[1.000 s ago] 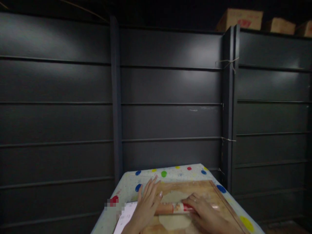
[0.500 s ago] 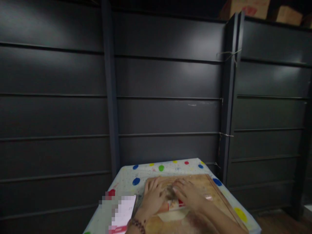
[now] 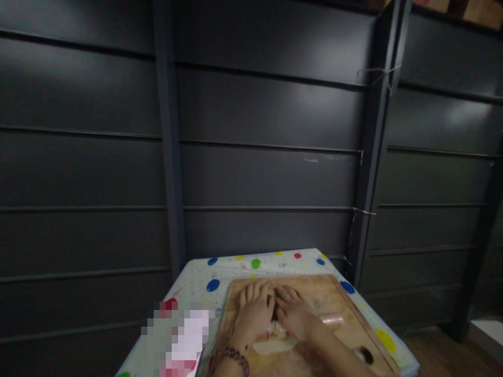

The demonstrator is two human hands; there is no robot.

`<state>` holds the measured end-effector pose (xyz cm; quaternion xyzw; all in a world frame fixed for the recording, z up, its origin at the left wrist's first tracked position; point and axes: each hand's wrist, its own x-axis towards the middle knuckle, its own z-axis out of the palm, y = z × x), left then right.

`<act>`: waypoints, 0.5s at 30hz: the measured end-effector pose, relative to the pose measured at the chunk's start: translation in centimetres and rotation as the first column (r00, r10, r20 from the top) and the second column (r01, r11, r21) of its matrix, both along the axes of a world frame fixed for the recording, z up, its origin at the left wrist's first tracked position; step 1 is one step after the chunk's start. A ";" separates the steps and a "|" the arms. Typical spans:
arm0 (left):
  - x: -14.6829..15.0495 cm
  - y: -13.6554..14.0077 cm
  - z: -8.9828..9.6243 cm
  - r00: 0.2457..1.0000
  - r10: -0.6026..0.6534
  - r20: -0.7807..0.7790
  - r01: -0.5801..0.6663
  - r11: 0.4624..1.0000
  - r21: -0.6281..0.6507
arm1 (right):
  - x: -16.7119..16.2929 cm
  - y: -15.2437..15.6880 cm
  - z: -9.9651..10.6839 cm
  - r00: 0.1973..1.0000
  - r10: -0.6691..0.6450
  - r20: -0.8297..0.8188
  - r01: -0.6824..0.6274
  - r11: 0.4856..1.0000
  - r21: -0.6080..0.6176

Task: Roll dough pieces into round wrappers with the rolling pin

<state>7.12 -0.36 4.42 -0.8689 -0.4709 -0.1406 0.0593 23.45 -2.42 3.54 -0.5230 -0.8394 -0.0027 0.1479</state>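
Note:
My left hand [image 3: 255, 311] lies palm down on a wooden cutting board [image 3: 322, 290], its fingers stretched forward. A beaded bracelet [image 3: 238, 360] circles that wrist. Close beside it, my right hand [image 3: 293, 309] also rests palm down with extended fingers. The fingertips of both hands come near each other over a dark gap; what lies under the palms is hidden. Between the wrists shows part of a small red-and-white piece [image 3: 277, 331], mostly covered. Nearer me is a pale flat patch [image 3: 275, 346] whose kind I cannot make out.
Right of my right hand lies a shiny pinkish cylinder [image 3: 332, 320]. A dark oval spot [image 3: 366, 355] shows near the board's right edge. The board sits on a dotted tablecloth [image 3: 231, 265]. At left is a pixelated phone-like screen [image 3: 192, 335]. Dark panels [image 3: 271, 178] stand behind.
My hands have drawn closer together, covering more of the grey-brown lump and red-and-white piece between them. My view has tipped down slightly, and the pinkish cylinder shows more.

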 end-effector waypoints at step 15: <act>-0.7 -3.3 -1.4 0.999 -0.021 -0.040 0.026 0.992 0.126 | -0.2 -4.0 -0.6 0.999 0.023 -0.031 -0.022 1.000 0.013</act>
